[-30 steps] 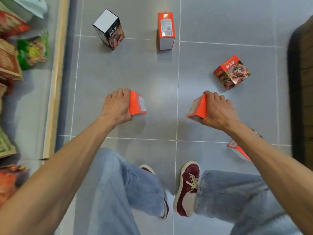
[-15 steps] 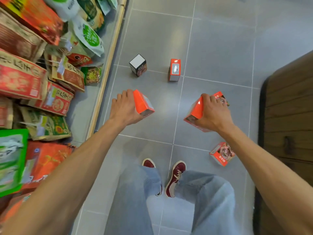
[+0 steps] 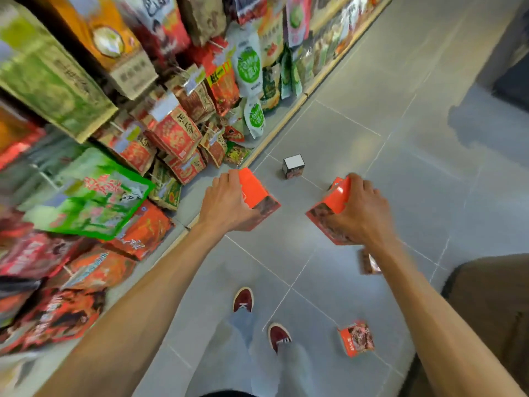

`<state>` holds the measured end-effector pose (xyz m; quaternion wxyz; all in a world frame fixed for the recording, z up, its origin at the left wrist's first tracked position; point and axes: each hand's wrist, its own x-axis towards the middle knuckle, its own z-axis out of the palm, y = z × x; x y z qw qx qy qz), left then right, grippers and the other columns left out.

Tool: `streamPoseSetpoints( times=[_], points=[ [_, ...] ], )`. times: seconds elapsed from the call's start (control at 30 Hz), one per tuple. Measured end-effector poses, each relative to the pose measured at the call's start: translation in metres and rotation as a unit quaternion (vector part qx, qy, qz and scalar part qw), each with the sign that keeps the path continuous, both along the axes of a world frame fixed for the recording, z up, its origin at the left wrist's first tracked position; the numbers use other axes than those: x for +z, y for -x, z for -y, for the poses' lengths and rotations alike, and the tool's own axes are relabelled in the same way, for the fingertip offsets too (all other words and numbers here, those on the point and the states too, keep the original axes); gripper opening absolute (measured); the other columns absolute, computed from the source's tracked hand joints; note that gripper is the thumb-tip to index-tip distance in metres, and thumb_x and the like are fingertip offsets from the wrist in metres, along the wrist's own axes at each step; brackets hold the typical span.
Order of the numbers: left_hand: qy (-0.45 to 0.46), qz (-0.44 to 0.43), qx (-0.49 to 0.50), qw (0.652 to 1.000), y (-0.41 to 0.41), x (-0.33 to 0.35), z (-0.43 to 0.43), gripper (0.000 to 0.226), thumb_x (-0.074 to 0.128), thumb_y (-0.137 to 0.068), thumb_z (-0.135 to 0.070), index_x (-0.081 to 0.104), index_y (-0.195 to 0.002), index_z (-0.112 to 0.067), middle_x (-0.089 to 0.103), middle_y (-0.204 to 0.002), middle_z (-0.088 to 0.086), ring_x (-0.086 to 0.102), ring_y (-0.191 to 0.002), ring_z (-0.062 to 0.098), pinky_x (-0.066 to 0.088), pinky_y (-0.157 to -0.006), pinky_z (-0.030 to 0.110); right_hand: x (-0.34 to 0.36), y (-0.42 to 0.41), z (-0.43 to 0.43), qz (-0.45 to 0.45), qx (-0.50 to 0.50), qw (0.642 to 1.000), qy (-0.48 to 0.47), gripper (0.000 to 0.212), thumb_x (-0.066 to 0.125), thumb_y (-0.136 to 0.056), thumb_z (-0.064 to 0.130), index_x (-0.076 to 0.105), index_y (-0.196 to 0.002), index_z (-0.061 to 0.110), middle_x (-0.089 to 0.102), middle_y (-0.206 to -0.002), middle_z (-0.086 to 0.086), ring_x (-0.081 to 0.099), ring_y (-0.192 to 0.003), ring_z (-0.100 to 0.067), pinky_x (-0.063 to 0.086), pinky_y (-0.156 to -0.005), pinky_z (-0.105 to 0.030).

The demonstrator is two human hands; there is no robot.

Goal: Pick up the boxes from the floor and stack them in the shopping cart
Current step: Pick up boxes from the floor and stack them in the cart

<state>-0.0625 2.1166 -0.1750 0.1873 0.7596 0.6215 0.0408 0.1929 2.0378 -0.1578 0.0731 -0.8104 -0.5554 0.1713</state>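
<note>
My left hand (image 3: pixel 226 202) grips an orange box (image 3: pixel 257 196) held up in the air above the grey tiled floor. My right hand (image 3: pixel 363 210) grips a second orange box (image 3: pixel 329 207), tilted, at about the same height. On the floor a box with a white top (image 3: pixel 292 166) stands beyond my hands. Another orange box (image 3: pixel 356 338) lies to the right of my feet. A blurred box (image 3: pixel 369 263) shows just under my right forearm. No shopping cart is in view.
A store shelf (image 3: pixel 128 124) full of snack bags and cartons runs along the left, with a wooden base edge (image 3: pixel 286 121) at floor level. A brown wooden surface (image 3: pixel 492 305) sits at the lower right. My red shoes (image 3: pixel 243 299) stand on the tiles.
I have risen from a crouch with both boxes lifted off the floor. The view swung left and up, so the shelf fills the left side and the floor boxes look smaller.
</note>
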Motion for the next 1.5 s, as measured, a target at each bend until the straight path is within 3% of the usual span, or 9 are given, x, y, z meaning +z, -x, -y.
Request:
streamPoseSetpoints(
  times=[0.13,0.27,0.43,0.67,0.73,0.97,1.17,1.3,1.5],
  points=[
    [-0.028,0.004,0.093,0.995,0.032,0.032,0.027,0.124,0.034,-0.049,-0.098,0.039,-0.135,-0.01,0.053,-0.122,0.011,0.051,-0.113,0.033,0.046,-0.091,0.045,0.035,0.023,-0.017,0.008,0.079,0.997,-0.015,0.089,0.057,-0.057,0.072,0.041,-0.128,0.019,0.056,-0.117,-0.009,0.055,-0.102,-0.036,0.043,-0.083,-0.042],
    [-0.047,-0.002,0.187,0.981,0.073,0.051,0.066,0.123,0.034,-0.049,-0.097,0.041,-0.137,-0.011,0.054,-0.122,0.01,0.051,-0.114,0.033,0.045,-0.093,0.045,0.052,0.055,-0.032,0.006,0.189,0.982,-0.012,0.085,0.072,-0.066,0.062,0.039,-0.132,0.018,0.055,-0.124,-0.011,0.054,-0.106,-0.036,0.045,-0.088,-0.045],
    [-0.048,-0.008,0.294,0.955,0.127,0.061,0.129,0.097,0.072,-0.063,-0.068,0.04,-0.135,-0.011,0.053,-0.125,0.01,0.05,-0.115,0.032,0.042,-0.087,0.041,0.064,0.115,-0.033,0.002,0.288,0.957,-0.014,0.082,0.078,-0.066,0.055,0.041,-0.127,0.015,0.055,-0.124,-0.012,0.054,-0.112,-0.038,0.043,-0.088,-0.045],
    [-0.022,-0.005,0.417,0.909,0.192,0.073,0.22,0.11,0.061,-0.057,-0.079,0.036,-0.139,-0.011,0.051,-0.13,0.012,0.05,-0.116,0.033,0.047,-0.092,0.045,0.077,0.211,-0.013,0.006,0.432,0.901,-0.023,0.089,0.076,-0.069,0.056,0.036,-0.135,0.013,0.052,-0.132,-0.015,0.052,-0.119,-0.039,0.044,-0.092,-0.047],
    [-0.024,0.0,0.453,0.891,0.208,0.074,0.247,0.105,0.069,-0.063,-0.075,0.034,-0.14,-0.012,0.05,-0.132,0.011,0.048,-0.119,0.032,0.047,-0.095,0.045,0.081,0.24,-0.004,0.016,0.468,0.883,-0.028,0.087,0.076,-0.069,0.056,0.038,-0.134,0.012,0.053,-0.131,-0.014,0.052,-0.119,-0.039,0.044,-0.092,-0.047],
    [-0.039,-0.003,0.576,0.817,0.267,0.08,0.361,0.095,0.073,-0.067,-0.064,0.037,-0.136,-0.01,0.052,-0.126,0.011,0.049,-0.117,0.032,0.045,-0.091,0.044,0.086,0.354,0.058,0.026,0.587,0.807,-0.047,0.084,0.075,-0.065,0.059,0.042,-0.126,0.011,0.057,-0.12,-0.017,0.056,-0.11,-0.04,0.046,-0.087,-0.047],
    [-0.029,-0.001,0.67,0.742,0.304,0.081,0.476,0.099,0.069,-0.056,-0.066,0.042,-0.135,-0.012,0.055,-0.122,0.011,0.052,-0.114,0.034,0.046,-0.088,0.044,0.084,0.443,0.143,0.023,0.675,0.736,-0.05,0.088,0.077,-0.063,0.06,0.042,-0.129,0.013,0.056,-0.121,-0.015,0.056,-0.11,-0.04,0.046,-0.085,-0.045],
    [-0.031,0.001,0.721,0.692,0.319,0.072,0.554,0.088,0.079,-0.066,-0.051,0.04,-0.136,-0.014,0.055,-0.124,0.009,0.052,-0.113,0.031,0.044,-0.086,0.04,0.08,0.491,0.21,0.017,0.727,0.685,-0.049,0.088,0.076,-0.066,0.06,0.041,-0.132,0.013,0.056,-0.124,-0.016,0.055,-0.113,-0.039,0.046,-0.088,-0.045],
    [-0.037,0.016,0.798,0.601,0.318,0.057,0.686,0.088,0.075,-0.065,-0.064,0.043,-0.133,-0.019,0.057,-0.122,0.005,0.055,-0.112,0.029,0.046,-0.084,0.04,0.075,0.556,0.334,0.035,0.802,0.596,-0.035,0.092,0.074,-0.064,0.06,0.038,-0.136,0.014,0.054,-0.129,-0.014,0.055,-0.115,-0.039,0.047,-0.092,-0.047]
  ],
)
